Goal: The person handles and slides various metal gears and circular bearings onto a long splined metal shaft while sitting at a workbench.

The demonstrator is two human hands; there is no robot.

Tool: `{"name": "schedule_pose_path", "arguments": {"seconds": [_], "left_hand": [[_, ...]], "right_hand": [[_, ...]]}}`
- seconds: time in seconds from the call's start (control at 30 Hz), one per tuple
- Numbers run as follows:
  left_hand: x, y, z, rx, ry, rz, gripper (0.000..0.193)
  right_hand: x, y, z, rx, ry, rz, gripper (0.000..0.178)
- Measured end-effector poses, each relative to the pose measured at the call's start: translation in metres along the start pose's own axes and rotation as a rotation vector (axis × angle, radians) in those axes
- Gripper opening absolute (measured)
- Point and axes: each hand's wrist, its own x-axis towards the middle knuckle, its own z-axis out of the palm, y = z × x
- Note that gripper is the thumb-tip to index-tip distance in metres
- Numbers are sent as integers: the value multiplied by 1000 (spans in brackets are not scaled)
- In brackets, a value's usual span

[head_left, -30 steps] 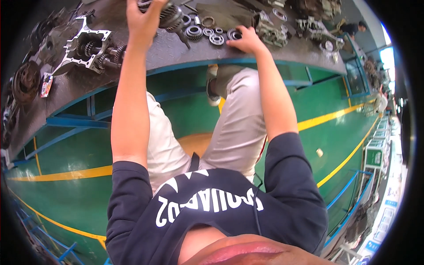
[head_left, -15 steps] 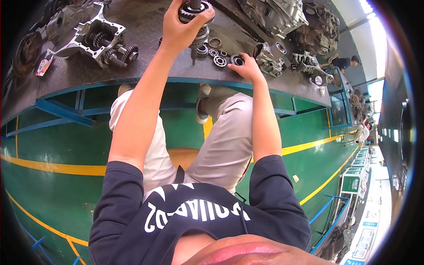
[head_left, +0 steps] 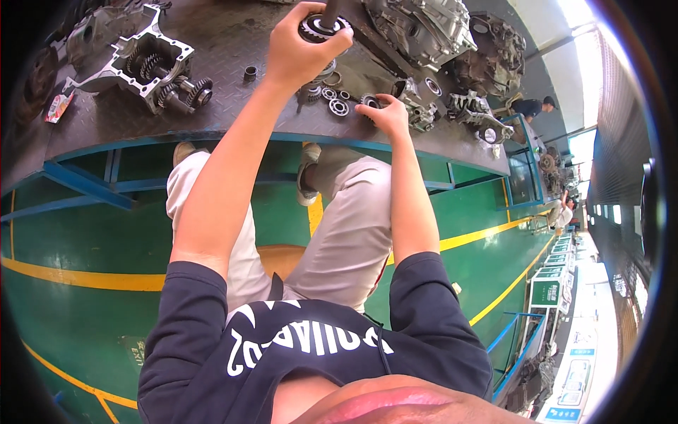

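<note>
My left hand (head_left: 296, 53) is wrapped round a toothed gear on a gear shaft (head_left: 330, 13) that stands at the far middle of the bench. The shaft's top runs out of the picture, and my hand hides part of the lower gears. Nearer to me on the right, my right hand (head_left: 390, 116) has its thumb and fingers closed on a small dark gear (head_left: 368, 102) lying on the bench. Between the hands lie a ball bearing (head_left: 339, 107), smaller bearings (head_left: 329, 93) and a ring (head_left: 333, 78).
An opened gearbox housing (head_left: 152, 60) with gears inside sits at the left, near a small sleeve (head_left: 251, 73). Metal casings (head_left: 424, 32) and a valve-like housing (head_left: 470, 109) fill the right side. The bench's blue edge (head_left: 240, 138) crosses above my knees.
My left hand and the gear shaft have shifted right over the bench. The sleeve by my left forearm shows more fully now. My right hand stays at the small gear. The whole view has shifted slightly.
</note>
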Motion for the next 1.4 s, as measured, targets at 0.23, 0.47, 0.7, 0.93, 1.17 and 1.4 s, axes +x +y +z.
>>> {"name": "schedule_pose_path", "arguments": {"seconds": [0.23,0.47,0.7,0.93,1.17,1.4], "left_hand": [[12,-32,-2,255,145,149,41],[12,-30,4,288,209,213,40],[15,-35,2,209,240,161,41],[15,-34,10,215,217,167,46],[8,-35,14,304,194,241,41],[6,-36,20,333,197,213,55]], "right_hand": [[-28,-65,-28,1508,-85,-70,53],[-40,-157,-85,2067,-767,-382,86],[-47,-179,-117,2030,-874,-456,87],[-61,-278,-202,1189,256,-1027,37],[-62,-311,-222,514,224,-941,49],[-69,-295,-209,245,30,-774,63]]}}
